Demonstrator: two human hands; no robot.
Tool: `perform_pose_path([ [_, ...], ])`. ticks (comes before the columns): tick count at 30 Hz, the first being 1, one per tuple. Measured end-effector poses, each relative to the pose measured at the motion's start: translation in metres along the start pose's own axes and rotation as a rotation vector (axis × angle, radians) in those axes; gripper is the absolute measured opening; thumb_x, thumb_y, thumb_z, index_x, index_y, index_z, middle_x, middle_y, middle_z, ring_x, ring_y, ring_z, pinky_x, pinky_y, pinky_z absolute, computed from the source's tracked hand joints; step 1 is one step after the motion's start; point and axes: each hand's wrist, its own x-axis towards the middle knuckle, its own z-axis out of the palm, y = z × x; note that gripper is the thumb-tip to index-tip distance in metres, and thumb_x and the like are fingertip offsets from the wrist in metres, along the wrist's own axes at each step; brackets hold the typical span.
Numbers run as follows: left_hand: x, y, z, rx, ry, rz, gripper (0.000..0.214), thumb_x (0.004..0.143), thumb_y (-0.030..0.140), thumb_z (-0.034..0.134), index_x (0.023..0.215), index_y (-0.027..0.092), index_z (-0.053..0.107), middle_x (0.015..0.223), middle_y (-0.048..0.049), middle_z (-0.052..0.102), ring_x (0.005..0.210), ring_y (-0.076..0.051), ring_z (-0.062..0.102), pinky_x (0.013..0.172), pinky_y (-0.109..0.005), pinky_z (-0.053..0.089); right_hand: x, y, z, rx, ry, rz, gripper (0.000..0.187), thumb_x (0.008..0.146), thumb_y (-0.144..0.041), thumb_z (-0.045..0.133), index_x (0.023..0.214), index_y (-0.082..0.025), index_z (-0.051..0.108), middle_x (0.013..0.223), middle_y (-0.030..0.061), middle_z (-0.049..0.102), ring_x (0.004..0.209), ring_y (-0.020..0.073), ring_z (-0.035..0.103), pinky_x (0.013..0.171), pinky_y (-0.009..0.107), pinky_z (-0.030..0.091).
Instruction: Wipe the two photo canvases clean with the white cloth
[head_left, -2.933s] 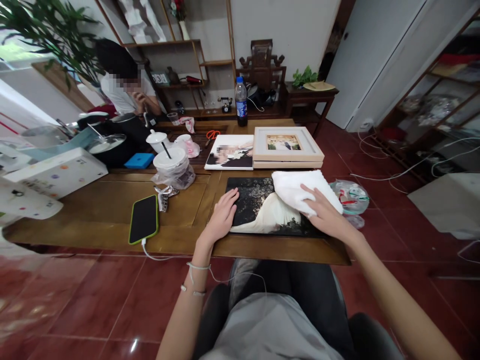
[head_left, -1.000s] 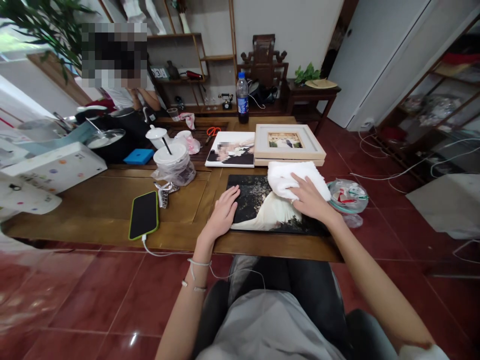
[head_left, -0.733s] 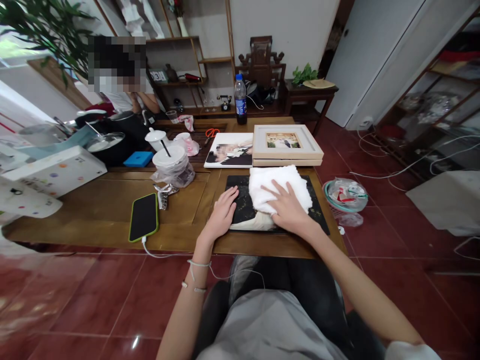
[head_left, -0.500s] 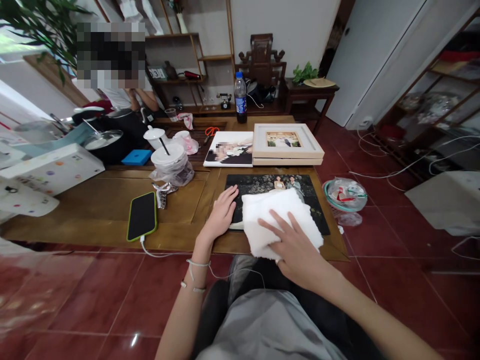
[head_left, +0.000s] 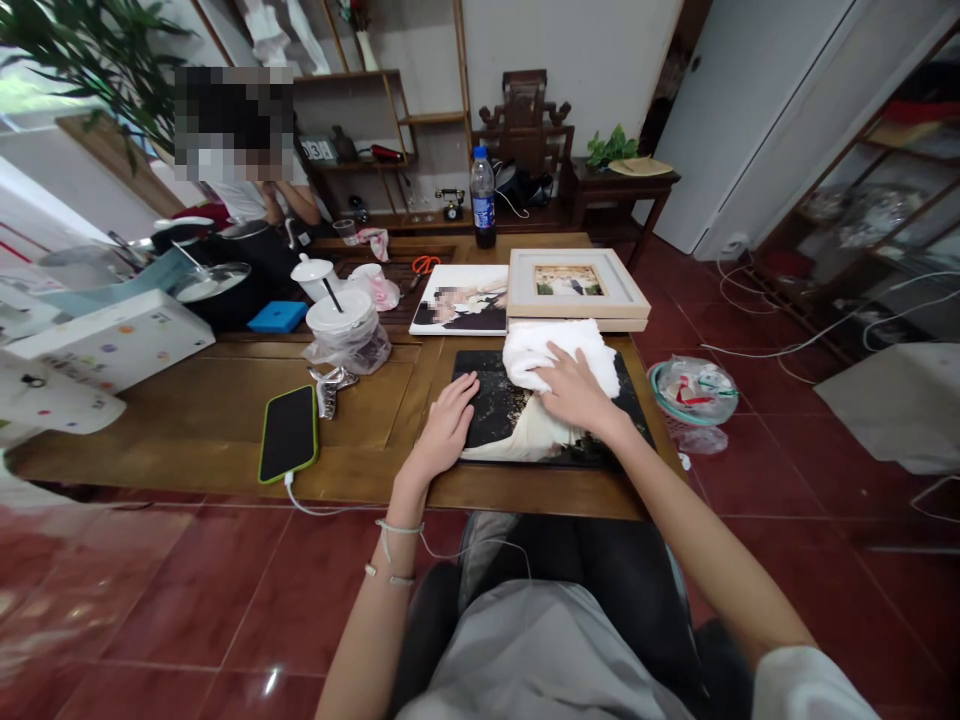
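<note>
A dark wedding photo panel point(head_left: 487, 395) lies flat on the wooden table before me. My left hand point(head_left: 448, 420) rests on its left edge, fingers stretched out and holding nothing. Over the panel's upper right part, my right hand point(head_left: 576, 388) presses a white towel point(head_left: 536, 350) down, the cloth bunching under its fingers. The towel covers the couple at the top of the picture, while a pale dress train shows below it. Touching or close to the towel's far edge is a framed photo point(head_left: 622, 290) in a pale wood frame. A white-edged photo panel point(head_left: 459, 300) lies beside that frame.
Left on the table point(head_left: 360, 420) are a charging phone point(head_left: 289, 435), a bagged cup point(head_left: 345, 330), a blue box point(head_left: 277, 316) and orange scissors point(head_left: 426, 265). A drink bottle point(head_left: 483, 205) stands behind. A basket point(head_left: 694, 390) sits right of the table; another person point(head_left: 244, 190) is at far left.
My right hand has pushed the white towel away from me, from the panel's near side to its far edge, uncovering the dress train. My left hand stays on the left edge.
</note>
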Motion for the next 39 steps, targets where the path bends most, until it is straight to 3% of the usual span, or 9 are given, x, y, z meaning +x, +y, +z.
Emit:
perform_pose_path([
  [4,0.000,0.001,0.000,-0.019,0.013,-0.023,0.041,0.094,0.027,0.034,0.135,0.027,0.041,0.145,-0.0067,0.038,0.136,-0.021,0.030,0.111,-0.051,0.023,-0.003,-0.020,0.007,-0.063,0.059,0.026,0.048,0.076,-0.014,0.045,0.122,-0.021,0.056,0.147,0.0054,0.035,0.137,0.0344,0.016,0.104,0.066,0.013],
  [11,0.000,0.004,0.000,-0.036,0.005,-0.050,0.042,0.094,0.027,0.034,0.136,0.026,0.041,0.145,-0.0058,0.038,0.136,-0.021,0.030,0.111,-0.051,0.022,-0.082,-0.065,0.009,-0.009,0.006,-0.102,0.033,0.073,-0.013,0.052,0.100,-0.022,0.069,0.148,0.0042,0.032,0.138,0.0372,0.012,0.106,0.066,0.006],
  [15,0.001,0.004,-0.001,-0.052,0.002,-0.056,0.042,0.094,0.027,0.034,0.136,0.027,0.041,0.146,-0.0055,0.037,0.136,-0.021,0.029,0.111,-0.051,0.021,-0.107,-0.062,-0.001,0.093,-0.054,-0.186,0.036,0.067,-0.008,0.051,0.094,-0.021,0.070,0.146,0.0040,0.036,0.139,0.0324,0.012,0.110,0.061,0.006],
  [19,0.001,0.003,-0.001,-0.062,-0.008,-0.060,0.042,0.094,0.027,0.034,0.135,0.026,0.041,0.146,-0.0057,0.037,0.136,-0.021,0.029,0.111,-0.051,0.021,-0.091,-0.029,-0.008,0.171,-0.045,-0.179,0.049,0.065,-0.005,0.045,0.108,-0.017,0.064,0.137,0.0107,0.048,0.137,0.0237,0.023,0.113,0.051,0.013],
  [22,0.001,0.003,-0.001,-0.079,0.002,-0.054,0.042,0.094,0.028,0.034,0.135,0.027,0.042,0.146,-0.0056,0.037,0.137,-0.021,0.028,0.111,-0.051,0.021,-0.062,-0.011,-0.004,0.098,0.020,-0.018,0.050,0.070,-0.007,0.044,0.117,-0.014,0.059,0.135,0.0145,0.049,0.137,0.0277,0.022,0.110,0.056,0.015],
  [25,0.001,0.003,-0.002,-0.099,0.006,-0.058,0.042,0.094,0.029,0.035,0.135,0.027,0.043,0.146,-0.0054,0.037,0.137,-0.021,0.028,0.112,-0.050,0.020,-0.036,-0.015,0.003,0.000,0.057,0.116,0.052,0.073,-0.011,0.046,0.124,-0.018,0.055,0.142,0.0108,0.042,0.137,0.0358,0.017,0.104,0.067,0.013],
  [27,0.002,0.003,-0.003,-0.129,0.009,-0.069,0.041,0.094,0.031,0.034,0.133,0.026,0.044,0.145,-0.0051,0.039,0.136,-0.020,0.029,0.113,-0.047,0.020,-0.029,-0.030,0.008,-0.040,0.052,0.127,0.048,0.075,-0.013,0.048,0.122,-0.019,0.057,0.145,0.0093,0.037,0.136,0.0403,0.015,0.101,0.070,0.012],
  [34,0.000,0.012,-0.005,-0.184,0.064,-0.128,0.044,0.096,0.037,0.027,0.135,0.022,0.043,0.143,-0.0059,0.042,0.134,-0.018,0.034,0.113,-0.041,0.023,-0.068,-0.085,0.012,0.042,-0.032,-0.219,0.030,0.077,-0.013,0.050,0.098,-0.021,0.070,0.148,0.0067,0.033,0.137,0.0404,0.011,0.104,0.069,0.006],
  [39,-0.002,0.018,-0.005,-0.137,0.082,-0.095,0.044,0.096,0.036,0.027,0.134,0.020,0.043,0.142,-0.0073,0.043,0.132,-0.019,0.038,0.111,-0.039,0.027,-0.094,-0.067,-0.002,0.169,-0.119,-0.399,0.042,0.065,-0.006,0.050,0.099,-0.020,0.068,0.146,0.0026,0.037,0.140,0.0301,0.010,0.112,0.059,0.005],
])
